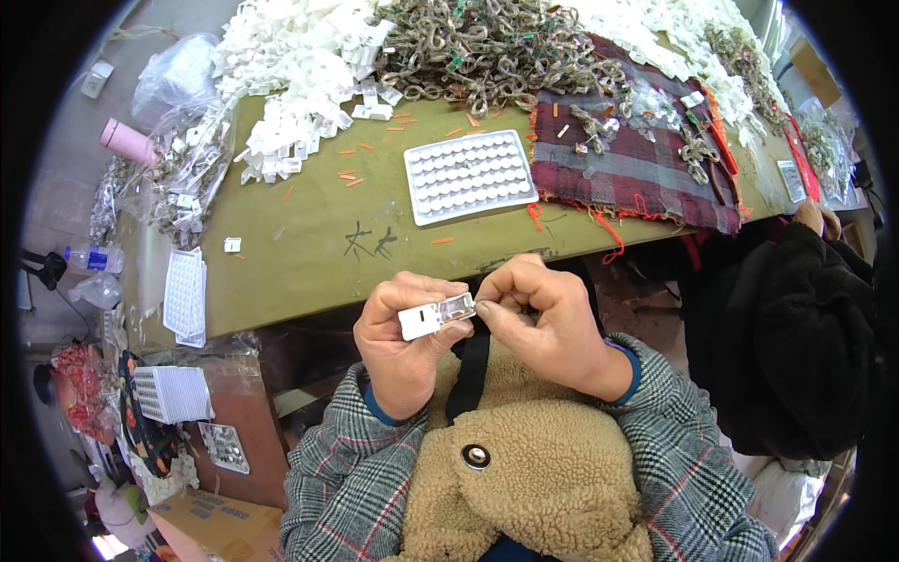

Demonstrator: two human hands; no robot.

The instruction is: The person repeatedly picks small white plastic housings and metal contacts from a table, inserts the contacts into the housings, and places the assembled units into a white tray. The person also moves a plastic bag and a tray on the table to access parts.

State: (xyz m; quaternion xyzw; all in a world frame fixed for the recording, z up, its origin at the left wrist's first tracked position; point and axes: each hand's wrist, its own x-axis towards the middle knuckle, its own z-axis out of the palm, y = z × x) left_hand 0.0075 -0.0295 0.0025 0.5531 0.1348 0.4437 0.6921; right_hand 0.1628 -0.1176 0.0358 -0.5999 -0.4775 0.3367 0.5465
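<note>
My left hand (398, 347) is closed round a small white plastic housing (420, 320) with a clear, open-looking end and a dark slot in its face. It holds the housing above my lap, just off the table's front edge. At the clear end, my right hand (543, 323) pinches with thumb and forefinger. Whatever lies between those fingers is too small and hidden to name. Beyond my hands lies a white tray (523, 199) filled with rows of round white button cells. Small orange strips (442, 241) are scattered on the green tabletop (309, 272).
A heap of white housings (290, 75) and a pile of coiled wires (487, 56) cover the table's far side. A plaid cloth (646, 159) lies at right. Stacked white trays (184, 295) stand at left. A person in black (787, 337) sits close on the right.
</note>
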